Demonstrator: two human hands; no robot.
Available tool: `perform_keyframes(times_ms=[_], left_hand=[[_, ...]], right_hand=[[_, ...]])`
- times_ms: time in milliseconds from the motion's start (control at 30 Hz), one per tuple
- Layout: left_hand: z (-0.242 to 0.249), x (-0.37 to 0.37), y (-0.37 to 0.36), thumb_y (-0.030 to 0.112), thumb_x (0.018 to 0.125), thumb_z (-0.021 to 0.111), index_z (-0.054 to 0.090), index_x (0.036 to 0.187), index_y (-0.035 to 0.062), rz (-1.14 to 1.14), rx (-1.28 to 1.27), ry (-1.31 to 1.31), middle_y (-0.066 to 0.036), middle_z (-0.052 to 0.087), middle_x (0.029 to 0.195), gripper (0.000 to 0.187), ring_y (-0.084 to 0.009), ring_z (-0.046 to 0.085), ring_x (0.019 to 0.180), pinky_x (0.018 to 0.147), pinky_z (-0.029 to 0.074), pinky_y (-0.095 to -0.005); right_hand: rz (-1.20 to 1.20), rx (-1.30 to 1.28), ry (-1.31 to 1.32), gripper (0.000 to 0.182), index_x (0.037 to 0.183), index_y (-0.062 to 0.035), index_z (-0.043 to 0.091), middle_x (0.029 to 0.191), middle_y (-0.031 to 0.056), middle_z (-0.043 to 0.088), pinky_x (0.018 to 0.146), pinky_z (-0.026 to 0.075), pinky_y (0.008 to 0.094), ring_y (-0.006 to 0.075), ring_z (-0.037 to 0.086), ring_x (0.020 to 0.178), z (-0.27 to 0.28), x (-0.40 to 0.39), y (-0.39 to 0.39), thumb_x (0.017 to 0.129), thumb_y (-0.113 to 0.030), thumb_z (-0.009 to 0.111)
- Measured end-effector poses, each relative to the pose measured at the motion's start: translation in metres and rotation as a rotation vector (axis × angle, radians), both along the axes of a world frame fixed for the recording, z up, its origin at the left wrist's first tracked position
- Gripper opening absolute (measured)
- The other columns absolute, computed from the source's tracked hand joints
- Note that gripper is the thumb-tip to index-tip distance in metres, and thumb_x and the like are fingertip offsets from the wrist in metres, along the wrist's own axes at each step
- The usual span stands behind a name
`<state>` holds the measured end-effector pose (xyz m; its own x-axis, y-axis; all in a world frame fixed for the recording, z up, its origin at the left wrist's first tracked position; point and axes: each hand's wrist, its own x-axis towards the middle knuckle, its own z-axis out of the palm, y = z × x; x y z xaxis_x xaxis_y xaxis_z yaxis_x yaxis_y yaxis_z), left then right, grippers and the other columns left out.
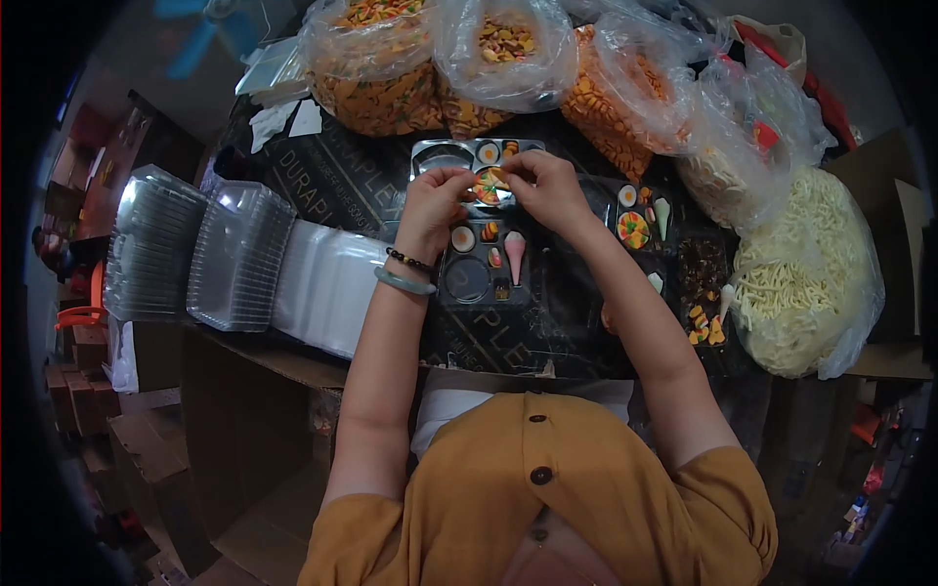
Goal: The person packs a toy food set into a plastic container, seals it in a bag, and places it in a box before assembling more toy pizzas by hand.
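Between my left hand (445,200) and my right hand (549,188) is a small round gummy pizza (490,184) with green, red and yellow wedges. Fingertips of both hands pinch it at opposite edges, over a clear compartment tray (442,156) at the back. That tray also carries a fried-egg gummy (488,152) and a burger gummy (510,149). Nearer to me, a second tray (467,281) holds a fried-egg gummy (462,238), a burger, a hot dog, a pink ice-cream cone gummy (515,256) and a cola-bottle gummy. Its large round well is bare.
Bags of gummies (376,93) line the back edge, and a bag of pale strips (806,273) stands right. Stacked clear plastic trays (239,254) stand left. A filled tray (633,230) and a dark container of gummies (705,332) lie beyond my right forearm.
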<state>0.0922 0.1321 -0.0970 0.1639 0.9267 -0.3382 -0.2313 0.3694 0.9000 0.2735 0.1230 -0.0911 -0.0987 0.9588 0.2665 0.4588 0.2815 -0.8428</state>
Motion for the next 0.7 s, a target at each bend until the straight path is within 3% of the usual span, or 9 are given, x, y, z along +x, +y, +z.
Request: perform_keyframes(times_ms=[33, 133, 200, 233, 300, 467, 567, 633, 700], left_hand=[[0.003, 0.000, 0.003, 0.012, 0.082, 0.066, 0.061, 0.098, 0.0036, 0.001, -0.001, -0.002, -0.003, 0.064, 0.083, 0.018, -0.0114, 0.061, 0.071, 0.057, 0.047, -0.0197], [0.003, 0.002, 0.014, 0.017, 0.077, 0.071, 0.063, 0.085, 0.0031, -0.034, 0.105, 0.348, -0.002, 0.064, 0.076, 0.018, -0.0110, 0.060, 0.064, 0.054, 0.044, -0.0199], [-0.003, 0.004, 0.019, 0.021, 0.071, 0.075, 0.063, 0.073, 0.0018, -0.081, 0.406, 0.821, -0.004, 0.063, 0.069, 0.023, -0.0147, 0.060, 0.060, 0.053, 0.045, -0.0246], [-0.004, 0.005, 0.019, 0.021, 0.071, 0.075, 0.063, 0.073, 0.0018, -0.080, 0.405, 0.821, -0.004, 0.063, 0.069, 0.023, -0.0147, 0.060, 0.060, 0.053, 0.045, -0.0246], [-0.006, 0.009, 0.020, 0.022, 0.064, 0.076, 0.063, 0.074, 0.0031, -0.120, 0.472, 1.003, -0.013, 0.064, 0.072, 0.025, -0.0258, 0.063, 0.068, 0.062, 0.050, -0.0348], [-0.007, 0.014, 0.020, 0.021, 0.063, 0.075, 0.063, 0.073, 0.0041, -0.159, 0.463, 1.074, -0.014, 0.064, 0.075, 0.023, -0.0298, 0.063, 0.073, 0.064, 0.050, -0.0362], [-0.007, 0.014, 0.023, 0.020, 0.062, 0.075, 0.063, 0.073, 0.0038, -0.176, 0.471, 1.060, -0.014, 0.064, 0.075, 0.023, -0.0297, 0.063, 0.074, 0.065, 0.050, -0.0363], [-0.008, 0.011, 0.024, 0.019, 0.062, 0.075, 0.063, 0.073, 0.0036, -0.170, 0.464, 1.037, -0.014, 0.064, 0.076, 0.023, -0.0299, 0.063, 0.074, 0.065, 0.050, -0.0365], [-0.011, 0.010, 0.024, 0.019, 0.060, 0.077, 0.063, 0.075, 0.0007, -0.183, 0.484, 1.015, -0.012, 0.063, 0.070, 0.027, -0.0227, 0.061, 0.065, 0.060, 0.047, -0.0322]], right_hand=[[0.021, 0.167, -0.237, 0.011, 0.089, -0.0026, 0.063, 0.079, 0.0060, 0.063, 0.062, 0.048, 0.0274, 0.0171, 0.062, 0.072, -0.001, 0.002, 0.000, 0.078, -0.002, 0.063], [0.098, 0.345, -0.305, 0.014, 0.084, -0.0044, 0.063, 0.079, 0.0087, 0.061, 0.064, 0.047, 0.0331, 0.0252, 0.060, 0.074, -0.006, 0.003, -0.001, 0.072, 0.001, 0.063], [0.152, 0.391, -0.349, 0.014, 0.082, -0.0043, 0.063, 0.081, 0.0092, 0.061, 0.065, 0.047, 0.0349, 0.0268, 0.060, 0.075, -0.006, 0.007, 0.002, 0.070, 0.001, 0.063], [0.205, 0.436, -0.394, 0.013, 0.080, -0.0041, 0.062, 0.082, 0.0097, 0.061, 0.067, 0.047, 0.0368, 0.0283, 0.059, 0.076, -0.006, 0.009, 0.003, 0.068, 0.002, 0.064], [0.180, 0.385, -0.436, 0.010, 0.079, -0.0045, 0.063, 0.079, 0.0087, 0.061, 0.067, 0.047, 0.0373, 0.0277, 0.058, 0.078, -0.003, 0.014, 0.000, 0.069, -0.003, 0.063], [0.151, 0.251, -0.640, 0.012, 0.082, -0.0058, 0.066, 0.077, 0.0083, 0.062, 0.069, 0.047, 0.0387, 0.0280, 0.058, 0.081, 0.005, 0.006, 0.000, 0.072, -0.012, 0.064], [0.126, 0.115, -0.608, 0.015, 0.087, -0.0059, 0.067, 0.080, 0.0110, 0.061, 0.068, 0.048, 0.0359, 0.0286, 0.060, 0.078, -0.003, 0.000, 0.009, 0.074, -0.012, 0.065], [0.056, 0.046, -0.383, 0.016, 0.089, -0.0067, 0.068, 0.079, 0.0115, 0.060, 0.068, 0.048, 0.0354, 0.0292, 0.060, 0.078, -0.001, 0.005, 0.012, 0.074, -0.014, 0.066], [0.117, 0.068, -0.429, 0.015, 0.086, -0.0065, 0.068, 0.078, 0.0109, 0.060, 0.068, 0.047, 0.0364, 0.0287, 0.060, 0.079, -0.001, 0.013, 0.011, 0.074, -0.014, 0.066]])
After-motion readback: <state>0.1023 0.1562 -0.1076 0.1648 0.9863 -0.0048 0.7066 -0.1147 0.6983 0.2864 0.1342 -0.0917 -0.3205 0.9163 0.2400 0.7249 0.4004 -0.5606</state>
